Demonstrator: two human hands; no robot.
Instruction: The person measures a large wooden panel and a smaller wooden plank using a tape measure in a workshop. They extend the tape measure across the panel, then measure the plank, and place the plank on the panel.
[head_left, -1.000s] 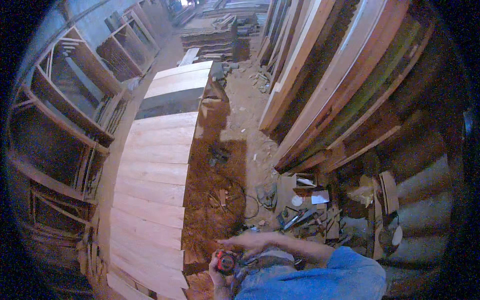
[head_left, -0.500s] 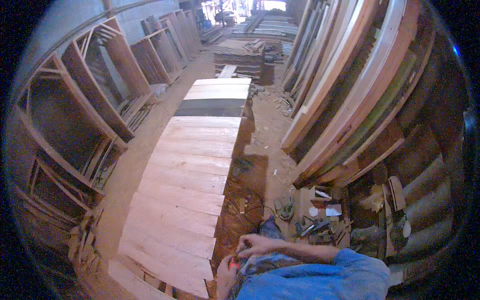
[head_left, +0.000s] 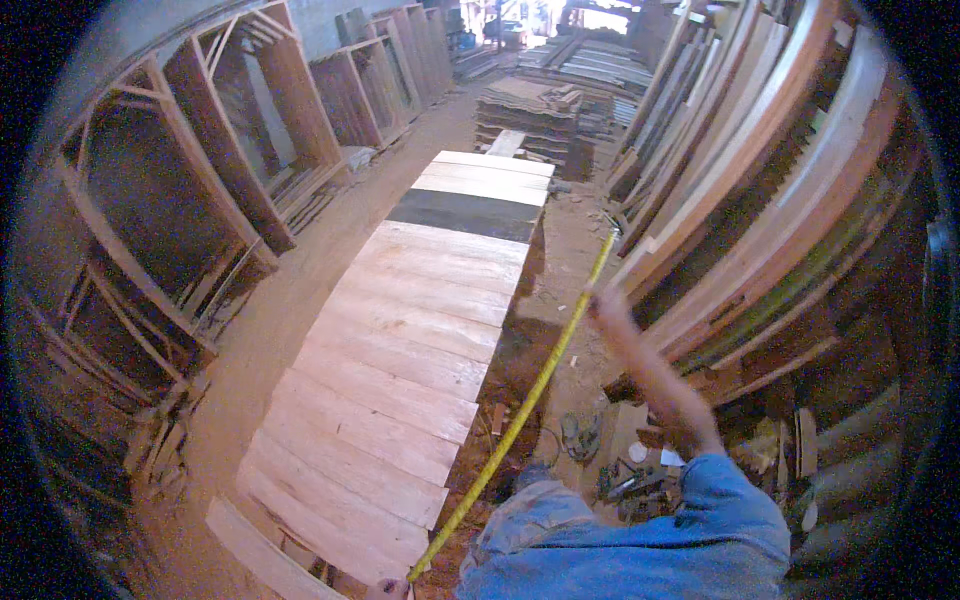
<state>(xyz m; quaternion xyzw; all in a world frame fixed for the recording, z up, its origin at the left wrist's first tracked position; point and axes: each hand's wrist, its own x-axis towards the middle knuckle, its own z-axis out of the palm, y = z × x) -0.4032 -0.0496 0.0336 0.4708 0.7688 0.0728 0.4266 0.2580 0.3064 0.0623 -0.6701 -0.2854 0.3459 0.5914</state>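
One yellow tape [head_left: 521, 415] slants beside pale planks [head_left: 390, 380] and one dark board [head_left: 465, 213].
The left hand [head_left: 388, 590], cut off below, meets its lower end; the blurred right hand [head_left: 607, 305] is at its upper part; I cannot tell either grip. Leaning timbers [head_left: 790, 255] crowd the right.

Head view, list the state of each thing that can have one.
Yellow measuring tape: pulled out
Left hand: at tape's lower end, partly out of view
Right hand: arm outstretched, grip unclear
Pale planks: laid side by side
Wooden frames: standing at left
Long timbers: propped up at right
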